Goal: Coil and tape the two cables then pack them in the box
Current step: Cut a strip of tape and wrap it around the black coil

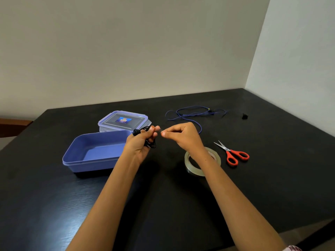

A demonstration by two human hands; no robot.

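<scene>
Above the black desk (54,187), my left hand (140,142) fingers clamp a coiled black cable (150,144); right hand (183,135) fingers pinch clear tape (160,131).

Both bare forearms enter from 6 o'clock and converge toward the centre, held raised above the surface. The left hand (140,142) is curled closed around a black coiled cable (149,140), thumb uppermost, wrist slightly flexed. The right hand (183,135), at 3 o'clock from the left, has its fingers folded and its thumb and forefinger pinched together, their tips just beside the left thumb.
</scene>
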